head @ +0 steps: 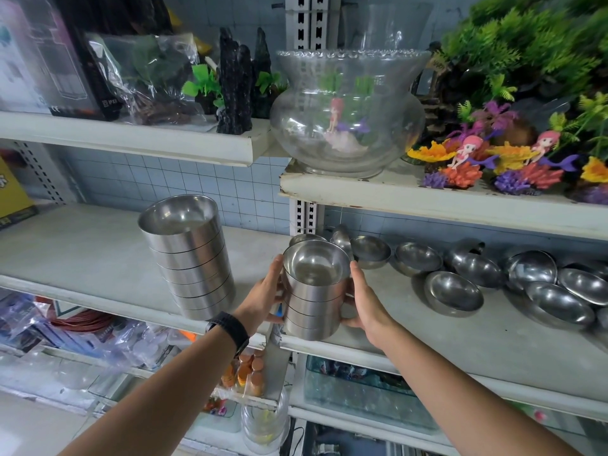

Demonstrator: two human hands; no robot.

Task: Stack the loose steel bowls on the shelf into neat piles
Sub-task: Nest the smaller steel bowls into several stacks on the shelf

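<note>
short pile of steel bowls (314, 291) at the shelf's (427, 327) front edge, left hand (265, 292) and right hand (367, 299) clasped around its sides, taller pile (190, 255) to the left, loose bowls (452, 292) scattered to the right, glass fishbowl (348, 113) on the shelf above

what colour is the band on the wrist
Black; the band on the left wrist shows clearly in the head view.

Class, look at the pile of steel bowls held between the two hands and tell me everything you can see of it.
The held pile of steel bowls is shiny, nested about five high, upright, its top bowl empty. It sits at the front edge of the middle shelf, where two shelf sections meet. The left hand and right hand clasp its sides. Loose bowls lie to its right.
</note>
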